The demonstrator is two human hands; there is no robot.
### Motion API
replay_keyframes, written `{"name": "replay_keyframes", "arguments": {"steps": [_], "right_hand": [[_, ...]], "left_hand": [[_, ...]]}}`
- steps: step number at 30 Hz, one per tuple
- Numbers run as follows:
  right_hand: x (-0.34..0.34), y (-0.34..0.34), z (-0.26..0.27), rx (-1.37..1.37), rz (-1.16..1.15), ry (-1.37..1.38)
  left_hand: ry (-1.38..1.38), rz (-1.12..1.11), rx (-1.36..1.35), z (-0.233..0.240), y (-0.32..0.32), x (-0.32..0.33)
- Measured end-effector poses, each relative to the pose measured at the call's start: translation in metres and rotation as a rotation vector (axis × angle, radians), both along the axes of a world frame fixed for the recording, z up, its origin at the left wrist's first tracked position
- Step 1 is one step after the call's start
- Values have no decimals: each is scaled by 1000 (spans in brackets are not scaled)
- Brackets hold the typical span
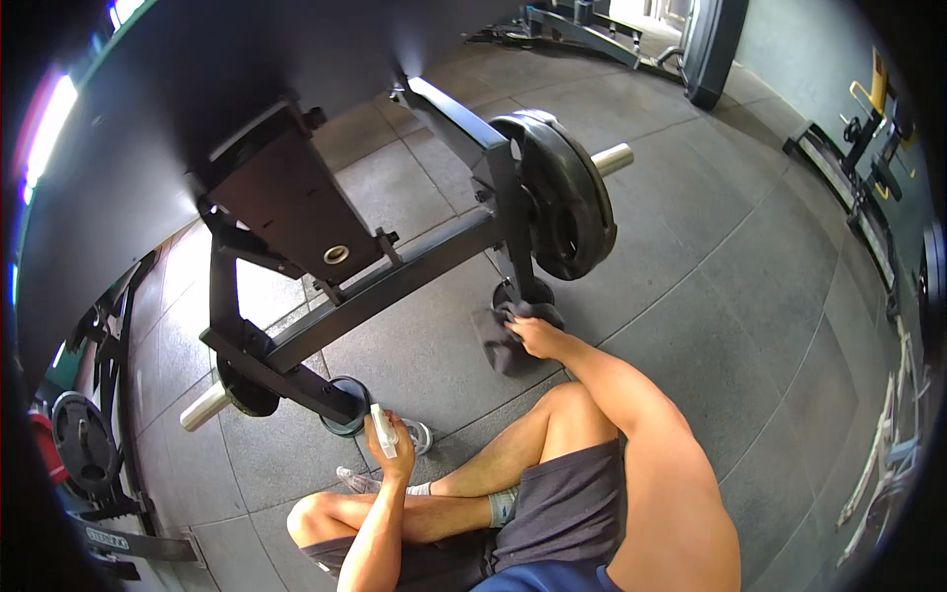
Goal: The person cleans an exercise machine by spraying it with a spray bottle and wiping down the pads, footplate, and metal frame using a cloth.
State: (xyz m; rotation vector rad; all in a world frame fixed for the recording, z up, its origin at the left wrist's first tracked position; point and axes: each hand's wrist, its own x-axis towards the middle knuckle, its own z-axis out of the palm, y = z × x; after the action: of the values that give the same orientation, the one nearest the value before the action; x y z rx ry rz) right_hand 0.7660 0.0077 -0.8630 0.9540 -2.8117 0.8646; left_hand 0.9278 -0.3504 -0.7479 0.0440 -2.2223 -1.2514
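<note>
Seated cross-legged on the floor, I have a plate-loaded gym machine in front of me. My left hand grips a spray bottle with a white trigger head; its clear body is mostly behind the hand. Close by is the machine's left foot, a post end with a round base. In my right hand is a dark cloth, held against the lower part of the machine's right upright at its round foot. Part of the cloth hangs down and looks blurred.
A black crossbar joins the uprights. Black weight plates sit on a metal sleeve at right; another sleeve juts out left. A plate rack stands far left. More equipment lines the right wall. The floor is grey tile.
</note>
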Motion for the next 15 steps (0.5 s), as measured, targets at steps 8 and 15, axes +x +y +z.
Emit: {"name": "replay_keyframes", "arguments": {"steps": [8,15], "right_hand": [[106,79,180,-1052,-885,-532],[203,200,282,-547,-1183,416]], "left_hand": [[33,25,-111,-7,-14,5],[74,-41,-121,2,-8,-1]]}}
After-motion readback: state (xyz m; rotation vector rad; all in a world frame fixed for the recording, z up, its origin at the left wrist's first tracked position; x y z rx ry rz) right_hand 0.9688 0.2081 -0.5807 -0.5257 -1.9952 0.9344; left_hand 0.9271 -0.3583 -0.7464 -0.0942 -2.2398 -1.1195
